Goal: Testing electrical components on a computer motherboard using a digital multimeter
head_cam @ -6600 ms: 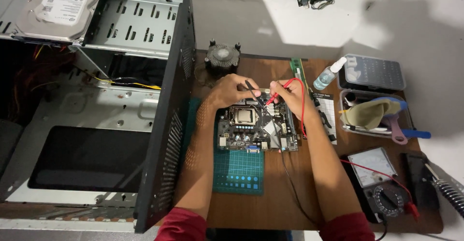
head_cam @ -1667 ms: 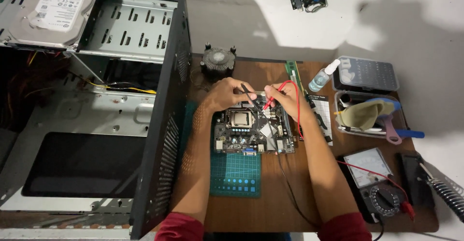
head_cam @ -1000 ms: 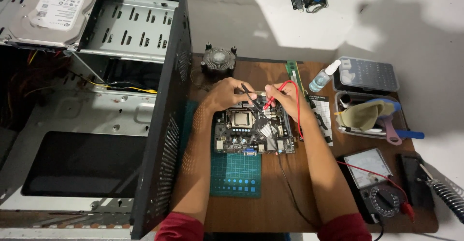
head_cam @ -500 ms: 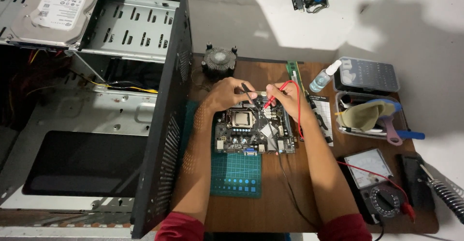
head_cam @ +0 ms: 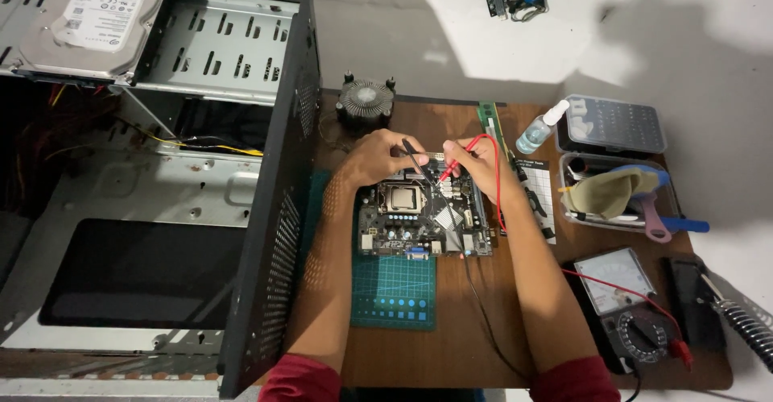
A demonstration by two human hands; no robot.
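Note:
A small motherboard (head_cam: 394,233) lies on a green cutting mat (head_cam: 393,291) on the brown table. My left hand (head_cam: 372,156) pinches a black test probe (head_cam: 416,163) whose tip rests on the board's upper edge. Just to its right, my right hand (head_cam: 477,167) grips a red test probe (head_cam: 448,169), tip down on the same area of the board. A red lead runs from it over my wrist. An analog multimeter (head_cam: 626,307) sits at the lower right, its red and black leads running to the probes.
An open black computer case (head_cam: 161,184) with a hard drive (head_cam: 84,19) fills the left side. A CPU cooler fan (head_cam: 365,101), memory stick (head_cam: 489,122), spray bottle (head_cam: 539,128), two plastic boxes (head_cam: 616,124) with tools, and a soldering iron stand (head_cam: 745,321) surround the board.
Both hands hold their probes on the board's top edge throughout; only slight shifts of the probe tips and the camera show.

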